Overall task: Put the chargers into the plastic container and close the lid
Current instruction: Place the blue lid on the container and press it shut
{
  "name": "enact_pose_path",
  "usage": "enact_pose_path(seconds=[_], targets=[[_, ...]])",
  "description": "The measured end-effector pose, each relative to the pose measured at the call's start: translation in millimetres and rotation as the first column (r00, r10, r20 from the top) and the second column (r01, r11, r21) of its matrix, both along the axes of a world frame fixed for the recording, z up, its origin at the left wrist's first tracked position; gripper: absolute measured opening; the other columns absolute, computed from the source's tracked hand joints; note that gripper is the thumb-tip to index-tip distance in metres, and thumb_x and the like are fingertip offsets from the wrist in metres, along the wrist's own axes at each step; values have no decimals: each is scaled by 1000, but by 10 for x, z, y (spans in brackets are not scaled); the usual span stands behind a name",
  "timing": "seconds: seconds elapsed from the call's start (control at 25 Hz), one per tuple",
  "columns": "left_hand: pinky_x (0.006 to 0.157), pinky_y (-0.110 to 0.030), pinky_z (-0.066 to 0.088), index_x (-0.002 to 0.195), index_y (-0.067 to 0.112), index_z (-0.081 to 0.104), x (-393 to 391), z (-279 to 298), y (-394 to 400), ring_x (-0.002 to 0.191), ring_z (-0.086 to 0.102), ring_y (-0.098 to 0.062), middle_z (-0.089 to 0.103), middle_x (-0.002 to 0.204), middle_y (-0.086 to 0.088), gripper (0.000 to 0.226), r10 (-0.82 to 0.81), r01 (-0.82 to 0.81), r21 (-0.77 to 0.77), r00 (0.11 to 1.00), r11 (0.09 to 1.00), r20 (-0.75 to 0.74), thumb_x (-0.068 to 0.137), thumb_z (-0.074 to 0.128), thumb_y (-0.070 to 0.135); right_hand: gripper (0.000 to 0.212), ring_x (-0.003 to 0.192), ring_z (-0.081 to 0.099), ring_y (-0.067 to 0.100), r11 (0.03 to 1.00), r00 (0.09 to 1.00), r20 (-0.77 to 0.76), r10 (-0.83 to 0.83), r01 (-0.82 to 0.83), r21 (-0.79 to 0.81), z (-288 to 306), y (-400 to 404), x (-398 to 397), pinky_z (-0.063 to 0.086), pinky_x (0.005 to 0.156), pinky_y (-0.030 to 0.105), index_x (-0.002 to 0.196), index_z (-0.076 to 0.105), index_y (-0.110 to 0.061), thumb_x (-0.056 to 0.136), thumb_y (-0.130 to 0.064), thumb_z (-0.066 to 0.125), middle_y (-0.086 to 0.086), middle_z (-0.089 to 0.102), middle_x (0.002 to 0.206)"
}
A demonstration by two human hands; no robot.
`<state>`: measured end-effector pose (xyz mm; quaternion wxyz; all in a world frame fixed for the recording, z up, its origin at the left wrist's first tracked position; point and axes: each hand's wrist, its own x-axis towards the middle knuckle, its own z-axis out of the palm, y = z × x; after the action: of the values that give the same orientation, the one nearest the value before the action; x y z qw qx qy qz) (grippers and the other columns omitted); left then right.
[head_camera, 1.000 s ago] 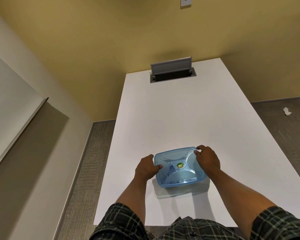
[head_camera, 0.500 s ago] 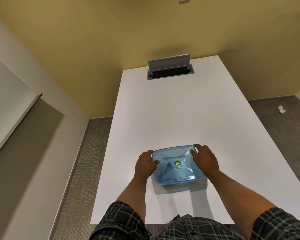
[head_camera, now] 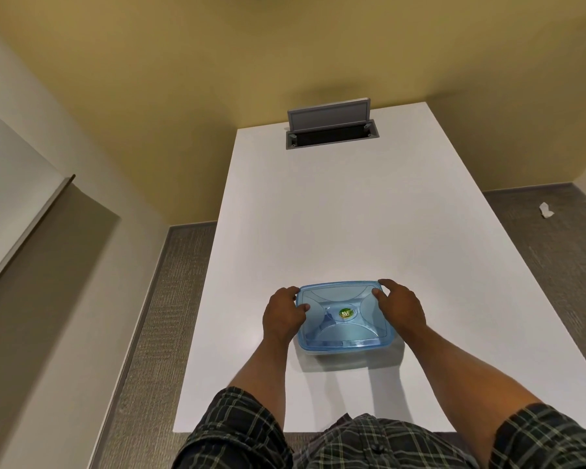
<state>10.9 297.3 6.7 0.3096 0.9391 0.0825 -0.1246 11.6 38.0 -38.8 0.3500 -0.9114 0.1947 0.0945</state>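
Left hand: the left hand (head_camera: 282, 316) is gripping the left short side of the translucent blue rectangular plastic container (head_camera: 345, 318), thumb lying on top, fingers curling round the edge.
Right hand: the right hand (head_camera: 400, 308) is clasping the opposite short side, thumb pressing on the top near the far right corner, fingers wrapping the rim.
Container: it is sitting flat between the two hands, touching both, its long axis running from one hand to the other; neither hand is nearer.
Lid: the moulded blue lid (head_camera: 342, 311) with a small green round sticker (head_camera: 346, 313) is lying on the box; whether it is fully snapped down I cannot tell.
Chargers: none are showing outside the box; the contents are too hazy to make out.
Step, as I judge: pressing the lid shut along its edges.
Worktop: the white rectangular worktop (head_camera: 352, 214) is stretching away beyond the hands, with a grey cable hatch (head_camera: 330, 125) standing open at the far end.
Room: yellow wall beyond, grey carpet on both sides.
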Motion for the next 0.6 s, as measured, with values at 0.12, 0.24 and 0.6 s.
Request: enact_pose_path(seconds=[0.12, 0.24, 0.6], targets=[[96, -31, 45, 135, 18, 59, 36, -19, -3, 121, 58, -21, 61, 133, -1, 48, -32, 32, 27, 999, 999, -16, 90, 70, 28, 43, 121, 58, 31, 999, 999, -27, 18, -19, -30, 17, 0, 20, 48, 96, 42, 139, 53, -28, 100, -44, 47, 8, 64, 132], [98, -33, 45, 135, 16, 59, 87, -48, -1, 124, 56, -24, 59, 134, -4, 46, -77, 80, 62, 996, 995, -49, 91, 68, 27, 44, 120, 58, 31, 997, 998, -30, 51, -53, -62, 22, 18, -5, 48, 97, 42, 144, 46, -36, 101, -44, 42, 7, 61, 131], [87, -31, 46, 123, 19, 65, 230, -44, -35, 115, 61, -26, 66, 125, -2, 35, -34, 45, 107, 995, 993, -97, 92, 66, 33, 82, 120, 56, 27, 919, 914, -178, 364, -383, -89, 93, -182, 11, 47, 93, 39, 156, 20, -37, 87, -69, 53, 8, 53, 128]])
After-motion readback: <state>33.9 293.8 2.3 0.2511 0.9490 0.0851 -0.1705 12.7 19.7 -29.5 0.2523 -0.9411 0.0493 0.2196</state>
